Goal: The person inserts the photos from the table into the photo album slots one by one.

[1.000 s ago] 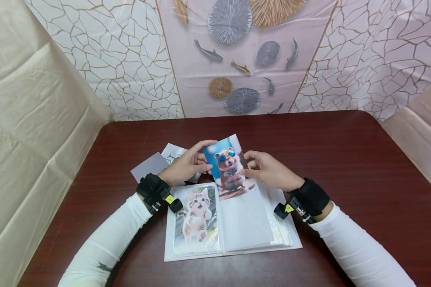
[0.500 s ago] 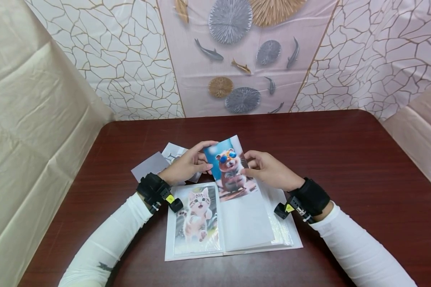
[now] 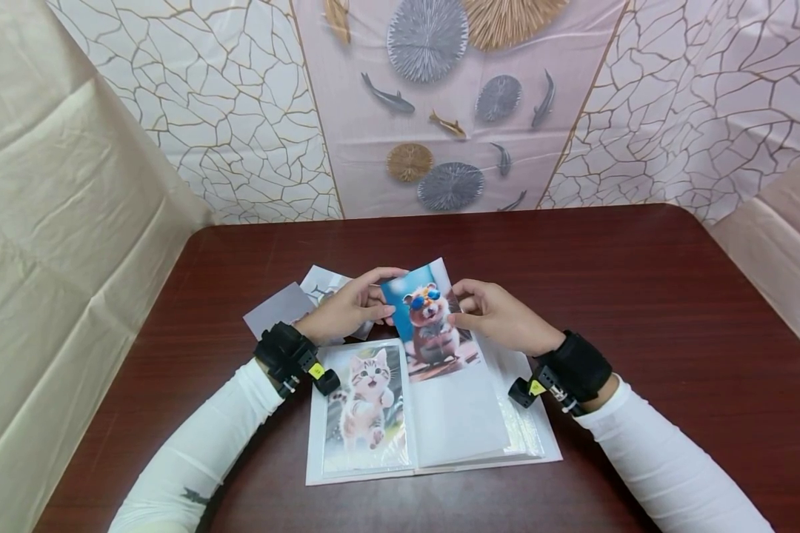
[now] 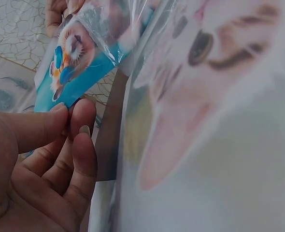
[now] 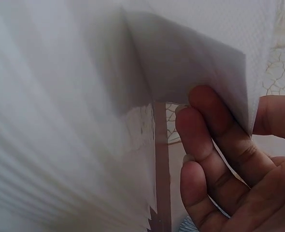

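A photo album (image 3: pixel 313 444) lies spread on the table, a kitten picture (image 3: pixel 367 403) in its left page. Over the top of the right page (image 3: pixel 460 422) is a photo (image 3: pixel 427 337) of a hamster in sunglasses. My left hand (image 3: pixel 350 307) pinches that photo's upper left corner between thumb and fingers. In the left wrist view, shiny clear plastic covers the photo's lower part. My right hand (image 3: pixel 503 318) grips the right page's upper edge beside the photo. From the right wrist view, my right fingers (image 5: pixel 200 125) lie behind the page and the thumb is mostly hidden.
Loose cards (image 3: pixel 276 307) lie on the brown table (image 3: pixel 640 296) behind the album, partly under my left hand and wrist. More album leaves (image 3: pixel 523 426) fan out under the right page. A patterned cloth (image 3: pixel 240 111) hangs behind the table.
The hamster photo has slid down a little along the right page, and my left fingers have come down with it. My right hand keeps its place; the album stays put.
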Available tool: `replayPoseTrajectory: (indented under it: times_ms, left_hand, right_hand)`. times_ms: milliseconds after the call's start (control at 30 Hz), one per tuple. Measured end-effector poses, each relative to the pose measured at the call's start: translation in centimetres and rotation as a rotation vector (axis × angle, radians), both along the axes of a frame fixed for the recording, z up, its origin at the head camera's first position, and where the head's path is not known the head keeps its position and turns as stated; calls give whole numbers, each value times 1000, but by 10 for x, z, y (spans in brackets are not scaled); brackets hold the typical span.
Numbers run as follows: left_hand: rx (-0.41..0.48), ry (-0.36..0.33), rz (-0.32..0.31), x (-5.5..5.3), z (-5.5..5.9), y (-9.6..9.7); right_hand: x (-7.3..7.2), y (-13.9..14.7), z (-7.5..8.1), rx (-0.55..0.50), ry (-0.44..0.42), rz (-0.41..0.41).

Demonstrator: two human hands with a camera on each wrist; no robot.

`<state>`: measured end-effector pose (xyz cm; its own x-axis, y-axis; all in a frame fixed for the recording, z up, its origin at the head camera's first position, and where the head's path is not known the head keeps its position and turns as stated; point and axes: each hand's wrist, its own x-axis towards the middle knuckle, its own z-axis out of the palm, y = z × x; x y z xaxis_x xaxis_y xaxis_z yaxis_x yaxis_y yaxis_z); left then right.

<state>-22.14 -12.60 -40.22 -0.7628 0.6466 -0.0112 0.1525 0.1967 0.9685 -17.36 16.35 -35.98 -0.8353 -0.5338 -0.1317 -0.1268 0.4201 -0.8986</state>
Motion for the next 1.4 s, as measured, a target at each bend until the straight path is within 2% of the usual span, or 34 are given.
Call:
replayPoseTrajectory:
  times_ms: [267,700,1233,1400]
  left_hand:
    - [-15,21,6,2,2,1]
    - [-16,13,-21,2,1,1]
    - [-74,88,-36,3,0,1]
    - [-73,94,-47,2,-1,1]
  right_hand:
    - [1,0,0,6,16,0]
    - [0,2,2,-48,-37,-10]
    - [0,0,1,38,46,-33]
    - [0,0,2,39,47,-33]
